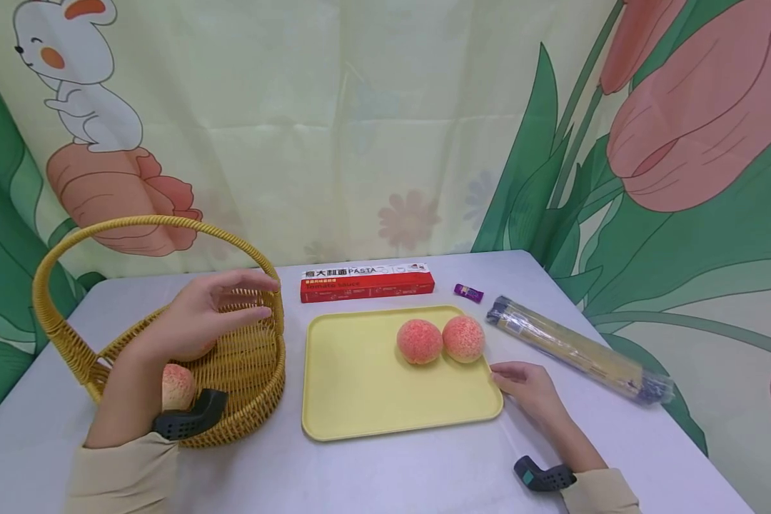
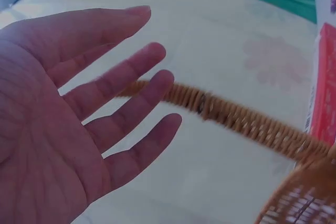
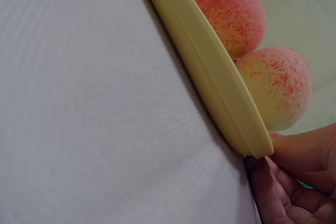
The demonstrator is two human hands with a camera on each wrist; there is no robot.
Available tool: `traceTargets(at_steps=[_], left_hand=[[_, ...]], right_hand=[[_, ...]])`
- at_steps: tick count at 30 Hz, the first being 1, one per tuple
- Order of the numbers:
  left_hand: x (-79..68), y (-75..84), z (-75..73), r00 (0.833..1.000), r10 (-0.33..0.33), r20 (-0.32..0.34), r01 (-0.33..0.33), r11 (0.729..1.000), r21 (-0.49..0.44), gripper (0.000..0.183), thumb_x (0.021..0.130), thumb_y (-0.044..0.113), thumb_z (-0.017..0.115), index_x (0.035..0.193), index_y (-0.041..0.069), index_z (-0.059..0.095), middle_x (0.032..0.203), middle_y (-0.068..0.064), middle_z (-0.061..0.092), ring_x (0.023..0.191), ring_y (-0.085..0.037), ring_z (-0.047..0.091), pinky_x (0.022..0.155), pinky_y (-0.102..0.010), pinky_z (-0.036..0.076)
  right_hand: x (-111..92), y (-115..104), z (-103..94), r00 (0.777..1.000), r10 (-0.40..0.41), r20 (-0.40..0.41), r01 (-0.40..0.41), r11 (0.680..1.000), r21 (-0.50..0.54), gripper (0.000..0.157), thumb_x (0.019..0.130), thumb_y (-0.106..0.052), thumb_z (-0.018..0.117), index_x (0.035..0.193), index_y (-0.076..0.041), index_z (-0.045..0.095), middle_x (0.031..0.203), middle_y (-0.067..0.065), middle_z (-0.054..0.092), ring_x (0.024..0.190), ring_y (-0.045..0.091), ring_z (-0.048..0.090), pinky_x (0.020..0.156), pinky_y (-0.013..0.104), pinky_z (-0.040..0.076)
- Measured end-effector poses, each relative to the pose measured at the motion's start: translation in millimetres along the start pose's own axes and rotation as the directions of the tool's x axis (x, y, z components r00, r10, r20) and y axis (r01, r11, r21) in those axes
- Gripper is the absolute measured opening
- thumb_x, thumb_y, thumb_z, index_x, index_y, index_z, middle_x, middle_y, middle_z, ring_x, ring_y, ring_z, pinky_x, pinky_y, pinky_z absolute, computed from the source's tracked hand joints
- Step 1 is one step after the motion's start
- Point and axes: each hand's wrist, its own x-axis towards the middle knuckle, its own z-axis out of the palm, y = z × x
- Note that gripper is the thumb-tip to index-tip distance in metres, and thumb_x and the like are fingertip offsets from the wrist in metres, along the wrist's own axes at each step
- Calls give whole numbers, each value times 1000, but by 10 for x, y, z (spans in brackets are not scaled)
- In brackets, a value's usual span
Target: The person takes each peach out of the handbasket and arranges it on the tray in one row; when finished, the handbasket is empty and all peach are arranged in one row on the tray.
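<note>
My left hand hovers over the wicker basket, its fingers spread apart from the thumb and holding nothing. In the left wrist view the palm faces the camera, with the basket handle behind the fingers. Inside the basket lies a peach; another is mostly hidden under the forearm. My right hand pinches the right edge of the yellow tray, thumb on the rim and fingers beneath, as the right wrist view shows. Two peaches, one redder and one paler, touch on the tray's right half.
Behind the tray lies a red pasta box, with a small purple packet to its right. A long clear-wrapped pack slants along the table's right side. A printed curtain hangs behind the white table.
</note>
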Motion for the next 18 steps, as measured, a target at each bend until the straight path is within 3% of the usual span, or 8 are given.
traceTargets(at_steps=[8, 14, 18], left_hand=[[-128, -124, -219, 995, -86, -49, 93, 983, 156, 34, 86, 22, 66, 119, 14, 59, 118, -1, 58, 105, -7, 52, 81, -19, 45], [-141, -321, -251, 976, -211, -56, 217, 966, 143, 47, 86, 30, 65, 126, 9, 53, 126, -10, 52, 115, -27, 45, 90, -48, 41], [-127, -499, -254, 954, -289, -79, 297, 949, 105, 58, 85, 37, 64, 131, 7, 47, 130, -17, 45, 121, -38, 37, 92, -56, 35]], right_hand=[[1, -6, 4, 999, 35, 15, -35, 999, 19, 30, 86, -13, 64, 107, 8, 63, 101, 19, 64, 100, 33, 58, 83, 41, 47], [19, 7, 11, 999, 36, 11, -36, 999, 22, 29, 85, -12, 63, 107, 7, 63, 101, 18, 64, 99, 33, 58, 84, 41, 47], [18, 16, 15, 999, 45, 7, -45, 999, 24, 29, 85, -12, 64, 107, 6, 63, 102, 18, 64, 99, 32, 59, 85, 41, 47]])
